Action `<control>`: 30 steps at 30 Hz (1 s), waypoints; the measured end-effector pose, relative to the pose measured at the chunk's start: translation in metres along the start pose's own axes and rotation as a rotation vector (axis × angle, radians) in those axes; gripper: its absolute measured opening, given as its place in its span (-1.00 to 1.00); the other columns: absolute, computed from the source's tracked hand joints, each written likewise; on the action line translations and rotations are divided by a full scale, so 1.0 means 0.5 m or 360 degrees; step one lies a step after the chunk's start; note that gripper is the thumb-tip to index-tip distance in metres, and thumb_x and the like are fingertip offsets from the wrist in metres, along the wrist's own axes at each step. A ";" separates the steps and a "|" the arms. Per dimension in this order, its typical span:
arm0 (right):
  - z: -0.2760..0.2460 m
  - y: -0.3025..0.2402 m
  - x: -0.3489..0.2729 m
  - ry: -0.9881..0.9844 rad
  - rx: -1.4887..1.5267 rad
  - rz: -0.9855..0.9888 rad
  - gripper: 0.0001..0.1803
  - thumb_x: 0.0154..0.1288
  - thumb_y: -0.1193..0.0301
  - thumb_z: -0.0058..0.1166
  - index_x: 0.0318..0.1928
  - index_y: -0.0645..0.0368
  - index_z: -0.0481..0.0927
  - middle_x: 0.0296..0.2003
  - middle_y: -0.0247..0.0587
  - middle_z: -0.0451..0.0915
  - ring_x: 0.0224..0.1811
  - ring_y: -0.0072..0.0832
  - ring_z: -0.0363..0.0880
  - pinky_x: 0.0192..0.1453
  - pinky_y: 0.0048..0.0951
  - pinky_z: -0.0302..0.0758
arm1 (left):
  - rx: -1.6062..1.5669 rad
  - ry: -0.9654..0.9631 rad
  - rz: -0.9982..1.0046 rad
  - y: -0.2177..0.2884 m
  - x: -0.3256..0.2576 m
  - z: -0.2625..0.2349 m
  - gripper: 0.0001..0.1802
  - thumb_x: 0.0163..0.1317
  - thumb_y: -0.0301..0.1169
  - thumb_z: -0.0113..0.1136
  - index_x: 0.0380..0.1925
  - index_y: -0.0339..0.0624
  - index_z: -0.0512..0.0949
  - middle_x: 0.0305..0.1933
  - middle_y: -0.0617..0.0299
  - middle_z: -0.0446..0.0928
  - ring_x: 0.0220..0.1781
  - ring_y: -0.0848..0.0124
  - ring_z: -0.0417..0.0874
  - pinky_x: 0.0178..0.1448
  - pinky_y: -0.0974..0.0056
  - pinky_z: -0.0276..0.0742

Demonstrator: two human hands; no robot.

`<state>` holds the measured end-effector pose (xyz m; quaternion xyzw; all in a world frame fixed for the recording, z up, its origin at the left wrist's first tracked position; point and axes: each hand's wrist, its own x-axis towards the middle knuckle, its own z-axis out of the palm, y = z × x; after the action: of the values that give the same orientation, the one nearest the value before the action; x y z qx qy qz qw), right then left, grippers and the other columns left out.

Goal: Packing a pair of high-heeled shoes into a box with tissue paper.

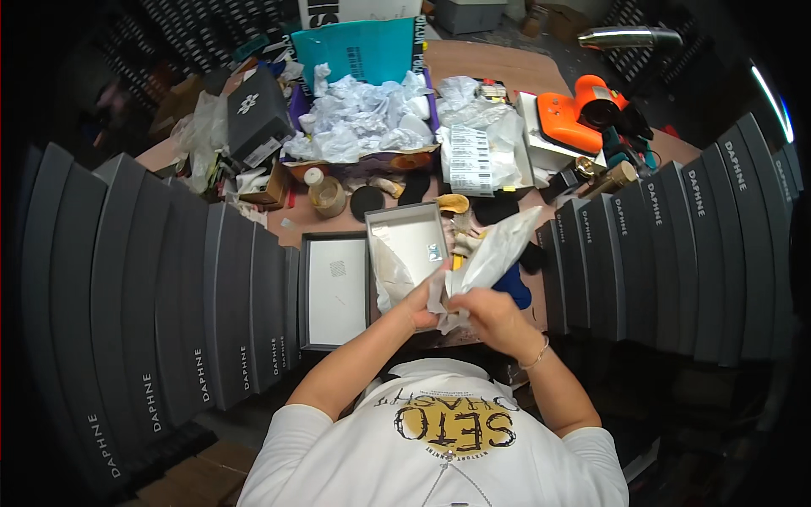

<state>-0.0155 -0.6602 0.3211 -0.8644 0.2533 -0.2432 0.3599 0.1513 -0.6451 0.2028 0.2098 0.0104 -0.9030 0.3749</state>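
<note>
A long bundle wrapped in white tissue paper (500, 250) slants up and to the right between my hands; whatever is inside it is hidden. My right hand (497, 321) is closed, pinching the loose paper at its lower end. On the other side, my left hand (425, 306) grips the bundle's lower left, its fingertips partly hidden by the paper. Beside my left hand stands an open grey shoe box (404, 218) with a white inside, and a paper-wrapped piece (390, 272) lies along its left. Left of this box is a grey-edged box lid (335, 291), white face up.
Tall stacks of dark grey shoe boxes (182, 304) line the left, and more boxes (667, 262) the right. Behind are a bin of crumpled white paper (363, 114), a jar (325, 194), a sheet of labels (470, 160) and an orange tape dispenser (568, 124).
</note>
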 end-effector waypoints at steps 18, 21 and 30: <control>0.133 0.227 -0.035 -0.0527 -0.0280 0.0940 -0.07 0.06 0.07 0.26 0.33 0.25 0.15 0.15 0.10 0.38 0.10 -0.03 0.44 0.11 -0.08 0.36 | 0.2498 0.1542 0.1089 0.113 -0.034 -0.140 -0.17 0.03 -0.52 0.12 0.34 -0.37 0.05 0.44 -0.29 -0.09 0.44 -0.13 0.08 0.42 0.17 0.13; 0.162 0.234 -0.058 -0.0703 -0.0364 0.0967 -0.01 0.06 0.09 0.27 0.36 0.31 0.05 0.25 0.23 0.22 0.32 0.06 0.17 0.31 -0.08 0.18 | 0.2667 0.1577 0.0760 0.068 -0.025 -0.119 -0.26 0.12 -0.46 0.03 0.32 -0.43 0.06 0.43 -0.33 -0.08 0.42 -0.18 0.10 0.42 0.14 0.13; 0.257 0.286 -0.084 -0.0032 -0.0093 0.0438 -0.15 0.25 0.39 0.07 0.41 0.30 -0.12 0.34 0.35 -0.03 0.38 0.19 0.02 0.40 -0.14 0.11 | 0.2834 0.1418 0.0541 0.009 0.072 -0.160 -0.54 0.13 -0.45 0.03 0.06 -0.40 0.40 0.19 -0.25 0.33 0.14 -0.10 0.44 0.18 0.05 0.40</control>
<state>-0.0070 -0.6580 0.1243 -0.8340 0.3727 -0.1754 0.3670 0.1613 -0.6586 0.1168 0.7302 -0.5584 -0.3562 0.1676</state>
